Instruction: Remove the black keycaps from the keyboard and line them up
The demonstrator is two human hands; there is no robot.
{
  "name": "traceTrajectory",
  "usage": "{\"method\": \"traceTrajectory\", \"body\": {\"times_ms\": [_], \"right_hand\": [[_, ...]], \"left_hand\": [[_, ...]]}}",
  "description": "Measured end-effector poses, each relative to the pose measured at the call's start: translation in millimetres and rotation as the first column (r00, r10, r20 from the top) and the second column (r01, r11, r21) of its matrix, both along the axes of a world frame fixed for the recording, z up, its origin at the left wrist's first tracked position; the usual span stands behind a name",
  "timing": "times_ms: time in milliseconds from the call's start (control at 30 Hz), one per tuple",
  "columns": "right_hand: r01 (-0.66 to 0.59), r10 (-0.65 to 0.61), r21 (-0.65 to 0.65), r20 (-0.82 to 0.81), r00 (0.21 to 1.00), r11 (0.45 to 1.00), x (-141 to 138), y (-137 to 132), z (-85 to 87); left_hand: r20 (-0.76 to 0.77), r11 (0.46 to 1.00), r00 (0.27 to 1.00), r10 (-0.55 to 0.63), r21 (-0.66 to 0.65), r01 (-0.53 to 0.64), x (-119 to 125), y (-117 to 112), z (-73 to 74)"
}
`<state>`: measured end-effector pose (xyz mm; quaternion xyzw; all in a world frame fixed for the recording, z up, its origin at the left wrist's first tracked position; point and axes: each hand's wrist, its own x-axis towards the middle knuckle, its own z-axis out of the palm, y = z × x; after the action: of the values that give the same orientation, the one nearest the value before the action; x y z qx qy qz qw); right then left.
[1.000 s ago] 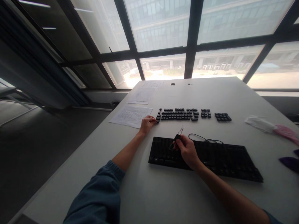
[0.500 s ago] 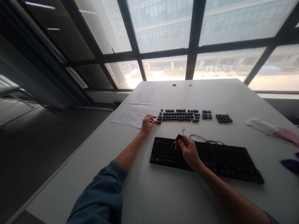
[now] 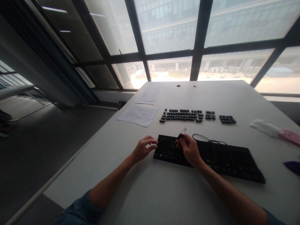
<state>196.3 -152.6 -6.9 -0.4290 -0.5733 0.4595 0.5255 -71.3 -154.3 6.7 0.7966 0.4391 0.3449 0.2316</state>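
Observation:
A black keyboard [image 3: 225, 159] lies on the white table, many of its keycaps gone. My right hand [image 3: 191, 151] is closed around a keycap puller [image 3: 181, 136], a black grip with wire loops, held over the keyboard's left half. At the keyboard's left edge is my left hand [image 3: 144, 148], its fingers curved and apart with nothing visible between them. Behind the keyboard, loose black keycaps stand in rows: a large group [image 3: 181, 116], a smaller group [image 3: 210, 115] and a number-pad group [image 3: 227, 119].
Printed sheets [image 3: 138, 115] lie on the table's left side. The keyboard's cable [image 3: 206, 137] loops behind it. White cloth [image 3: 264, 127], pink cloth [image 3: 290, 136] and a purple item [image 3: 292, 167] rest at the right. Large windows [image 3: 168, 28] stand beyond the table [image 3: 131, 193].
My left hand has pulled back from the left end of the keycap rows to the keyboard's left edge. My right hand still holds the keycap puller in nearly the same place.

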Motion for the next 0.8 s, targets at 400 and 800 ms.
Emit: {"method": "traceTrajectory", "body": {"times_ms": [400,800], "right_hand": [[0.006,-0.009,0.044,0.065,0.998,0.999,0.3,-2.0,-3.5],[-0.034,0.033,0.009,0.058,0.998,0.999,2.0,1.5,-4.6]], "left_hand": [[-0.073,0.994,0.991,-0.109,0.003,0.110,-1.5,-31.4,-18.9],[0.128,0.997,0.990,0.056,-0.055,-0.049,8.5,-33.6,-15.5]]}}
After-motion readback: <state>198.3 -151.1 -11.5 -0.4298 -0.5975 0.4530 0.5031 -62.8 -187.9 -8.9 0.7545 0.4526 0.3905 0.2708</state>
